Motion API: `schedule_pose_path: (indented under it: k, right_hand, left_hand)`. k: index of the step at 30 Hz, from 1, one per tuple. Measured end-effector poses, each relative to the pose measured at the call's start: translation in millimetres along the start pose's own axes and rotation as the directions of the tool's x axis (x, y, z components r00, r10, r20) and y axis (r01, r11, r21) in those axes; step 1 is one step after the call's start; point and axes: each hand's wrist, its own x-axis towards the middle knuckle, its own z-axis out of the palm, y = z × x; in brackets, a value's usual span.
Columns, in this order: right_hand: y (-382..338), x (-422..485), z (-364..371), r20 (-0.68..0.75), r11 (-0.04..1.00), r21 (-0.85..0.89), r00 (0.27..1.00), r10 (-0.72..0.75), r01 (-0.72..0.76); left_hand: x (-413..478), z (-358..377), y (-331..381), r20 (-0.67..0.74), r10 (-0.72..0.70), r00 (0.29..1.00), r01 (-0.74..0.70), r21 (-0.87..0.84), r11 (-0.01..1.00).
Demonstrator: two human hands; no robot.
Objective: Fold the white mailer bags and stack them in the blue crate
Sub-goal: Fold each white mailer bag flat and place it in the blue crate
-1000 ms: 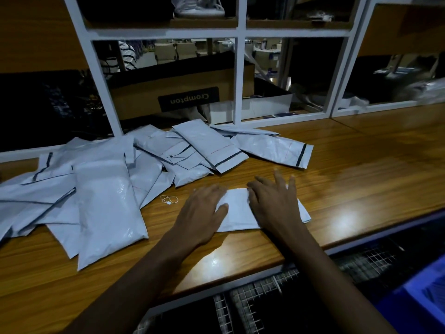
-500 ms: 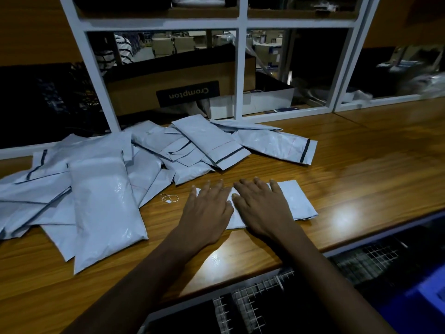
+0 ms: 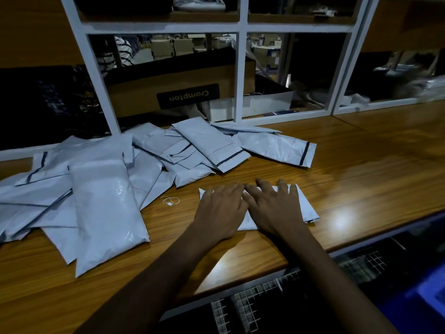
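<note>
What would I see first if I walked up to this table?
The left hand and right hand press flat, side by side, on one white mailer bag near the front edge of the wooden table. Left of them sprawls a messy pile of white mailer bags, overlapping each other.

The left hand (image 3: 220, 212) and right hand (image 3: 274, 209) hid most of the folded mailer bag (image 3: 307, 206). Right of it, the blue crate (image 3: 421, 309) was cropped.

Folded white mailer bag (image 3: 305, 208) flat near counter (image 3: 361, 165) front edge; unfolded mailer bags (image 3: 103, 196) heaped, overlapping, behind-left; blue crate (image 3: 428, 292) below right.
</note>
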Motion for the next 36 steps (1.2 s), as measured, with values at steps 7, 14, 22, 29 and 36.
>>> schedule_pose_path:
  k: [7,14,22,29,36]
  right_hand:
    - [3.0,4.1,1.2,0.017,1.0,0.016,1.0,0.013,-0.013]
    - [21.6,6.1,1.6,0.067,0.993,0.082,0.994,0.081,-0.087]
    - [46.5,-11.8,-4.0,0.083,0.964,0.265,0.997,0.012,-0.034]
    - [59.3,-11.8,-11.4,0.159,0.914,0.404,0.983,-0.092,0.021]
    - [59.3,-21.5,-5.7,0.134,0.936,0.35,0.991,-0.021,-0.027]
  left_hand:
    - [3.3,3.1,-2.9,0.124,-0.08,0.989,0.075,0.043,0.996]
    - [7.3,4.4,-4.2,0.204,-0.13,0.97,0.125,0.037,0.991]
    - [2.4,3.3,2.4,0.103,0.118,0.988,-0.129,0.107,0.986]
    - [7.0,2.8,-4.7,0.222,0.12,0.968,-0.122,-0.001,0.992]
    - [4.6,-2.9,-2.7,0.238,0.032,0.971,-0.022,-0.047,0.999]
